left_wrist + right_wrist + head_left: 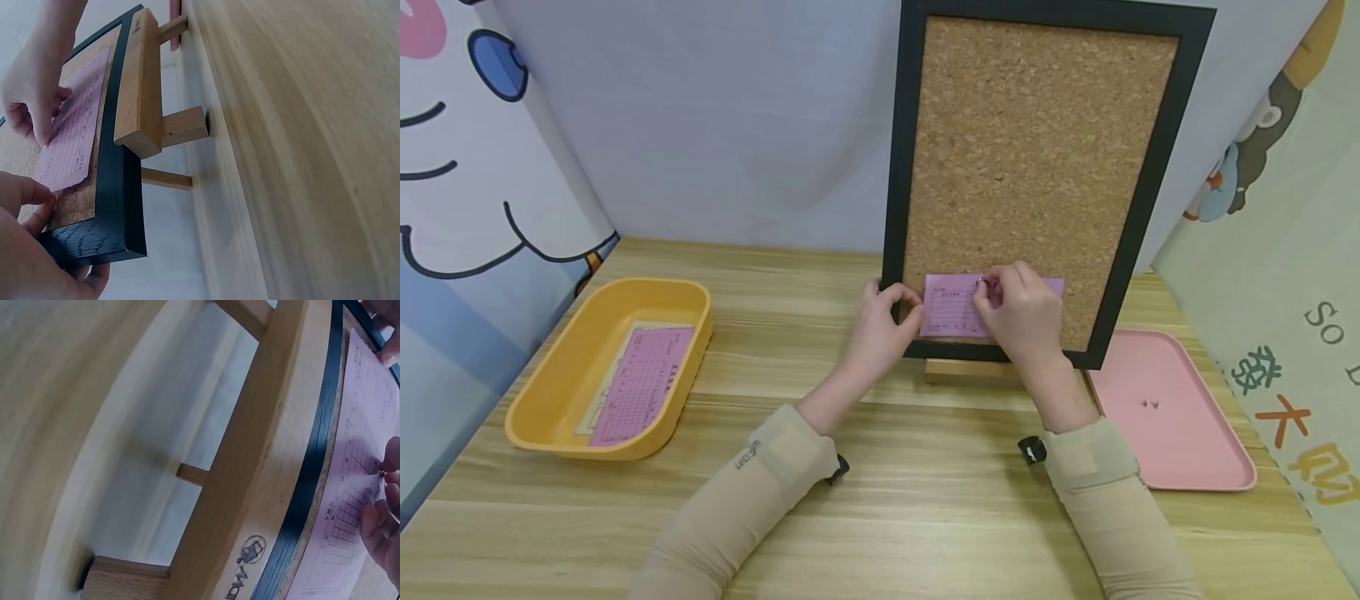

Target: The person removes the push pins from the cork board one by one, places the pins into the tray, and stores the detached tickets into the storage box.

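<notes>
A pink printed slip (951,306) lies flat against the lower part of a black-framed cork board (1045,150). My left hand (883,321) grips the board's lower left edge, with some fingers behind the frame (106,240). Its thumb and forefinger touch the slip's left edge in front. At the slip's middle, near its top edge, my right hand (1026,312) pinches a small pin (382,472) against the paper. The fingertips mostly hide the pin. Part of the slip is covered by the right hand.
A wooden easel (140,87) supports the board on the wood-grain table (917,500). To the left, a yellow bin (550,392) holds a pink slip (643,383) over a pale one. At the right, small pins (1150,404) lie on a pink tray (1187,450).
</notes>
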`<act>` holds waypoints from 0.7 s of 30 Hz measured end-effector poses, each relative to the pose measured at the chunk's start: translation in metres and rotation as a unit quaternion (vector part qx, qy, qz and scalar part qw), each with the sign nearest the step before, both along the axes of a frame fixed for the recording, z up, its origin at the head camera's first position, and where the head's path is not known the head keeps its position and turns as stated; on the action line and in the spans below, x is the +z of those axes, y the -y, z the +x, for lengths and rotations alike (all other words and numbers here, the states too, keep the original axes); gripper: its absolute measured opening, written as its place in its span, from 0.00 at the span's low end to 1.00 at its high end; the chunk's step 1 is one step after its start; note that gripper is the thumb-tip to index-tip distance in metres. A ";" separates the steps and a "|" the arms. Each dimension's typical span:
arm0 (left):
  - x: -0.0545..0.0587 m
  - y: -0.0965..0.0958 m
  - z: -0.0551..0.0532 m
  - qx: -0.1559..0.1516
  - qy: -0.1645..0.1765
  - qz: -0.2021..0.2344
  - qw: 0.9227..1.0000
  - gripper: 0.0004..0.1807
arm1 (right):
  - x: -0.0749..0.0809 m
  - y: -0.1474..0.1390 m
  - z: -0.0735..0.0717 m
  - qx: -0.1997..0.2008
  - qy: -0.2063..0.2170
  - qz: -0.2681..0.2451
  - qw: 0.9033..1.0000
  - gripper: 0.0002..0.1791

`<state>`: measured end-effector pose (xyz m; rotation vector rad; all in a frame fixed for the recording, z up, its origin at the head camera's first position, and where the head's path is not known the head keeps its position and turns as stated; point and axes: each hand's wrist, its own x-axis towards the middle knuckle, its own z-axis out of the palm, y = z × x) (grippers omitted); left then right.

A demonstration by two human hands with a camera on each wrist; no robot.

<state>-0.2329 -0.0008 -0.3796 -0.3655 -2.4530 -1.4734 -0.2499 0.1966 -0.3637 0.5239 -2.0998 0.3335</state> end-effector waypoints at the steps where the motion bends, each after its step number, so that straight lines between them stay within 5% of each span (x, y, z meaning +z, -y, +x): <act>1: 0.000 0.000 0.000 0.003 -0.002 0.000 1.000 0.03 | 0.001 0.000 0.000 -0.001 -0.003 0.006 1.000 0.04; 12: -0.001 -0.006 -0.001 0.048 -0.005 0.006 0.999 0.03 | 0.005 0.003 0.000 0.005 0.000 0.025 1.000 0.03; 21: 0.000 -0.007 -0.001 0.047 -0.005 0.010 0.999 0.03 | 0.003 -0.002 -0.001 0.027 -0.004 0.027 0.999 0.03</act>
